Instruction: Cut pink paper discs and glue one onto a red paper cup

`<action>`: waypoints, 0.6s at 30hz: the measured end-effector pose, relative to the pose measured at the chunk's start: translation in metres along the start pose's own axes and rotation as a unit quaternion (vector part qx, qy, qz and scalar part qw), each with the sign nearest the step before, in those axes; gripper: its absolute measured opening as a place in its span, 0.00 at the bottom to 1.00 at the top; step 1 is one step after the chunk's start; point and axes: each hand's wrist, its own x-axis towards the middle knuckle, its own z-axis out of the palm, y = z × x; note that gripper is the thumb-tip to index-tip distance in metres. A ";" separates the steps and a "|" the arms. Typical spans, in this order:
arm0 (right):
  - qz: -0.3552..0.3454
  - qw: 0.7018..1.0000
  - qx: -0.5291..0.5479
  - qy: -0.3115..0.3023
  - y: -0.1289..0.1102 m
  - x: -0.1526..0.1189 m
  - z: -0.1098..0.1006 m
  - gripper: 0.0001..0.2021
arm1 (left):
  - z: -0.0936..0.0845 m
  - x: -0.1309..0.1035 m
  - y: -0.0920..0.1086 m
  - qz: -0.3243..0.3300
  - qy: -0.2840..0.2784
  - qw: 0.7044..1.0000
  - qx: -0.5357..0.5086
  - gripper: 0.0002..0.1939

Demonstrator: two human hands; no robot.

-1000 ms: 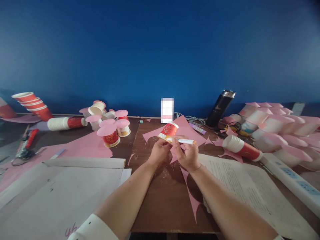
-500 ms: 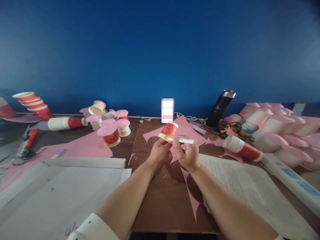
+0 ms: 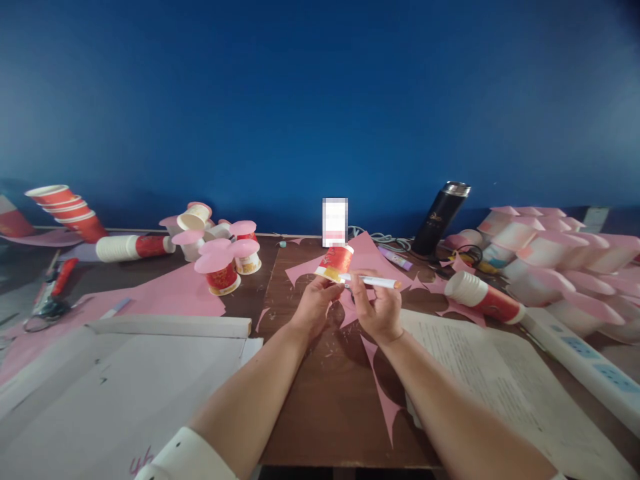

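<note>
One red cup [image 3: 336, 257] is sitting gripped in left hand [image 3: 315, 305]; right hand [image 3: 379, 310] is holding white pen [image 3: 381, 283] beside it.

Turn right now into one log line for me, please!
left fingers: hold red paper cup | right fingers: hold white pen, end close to cup | nearby: pink paper, black bottle

Centre: paper cup [image 3: 337, 257], smooth, faintly glossy | centre: pen [image 3: 381, 283], smooth, plastic-looking | lower centre: tabletop [image 3: 320, 427], wood-look, soft sheen | mid-left: pink sheet [image 3: 173, 290], matt paper | right: flask [image 3: 436, 219], dark satin body, shiny metal top | lower right: power strip [image 3: 555, 333], smooth plastic | lower left: sleeve [image 3: 193, 460], cloth | upper frame: wall [image 3: 320, 100], smooth, matt
</note>
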 end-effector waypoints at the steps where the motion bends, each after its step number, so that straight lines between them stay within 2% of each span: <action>1: 0.001 1.000 0.001 0.000 0.000 0.000 0.000 0.07 | 0.000 0.000 0.000 -0.003 -0.002 1.000 -0.001 0.16; 18: 0.008 1.000 -0.018 -0.020 0.004 -0.002 0.002 0.08 | -0.001 0.001 -0.001 -0.002 -0.003 1.000 -0.007 0.17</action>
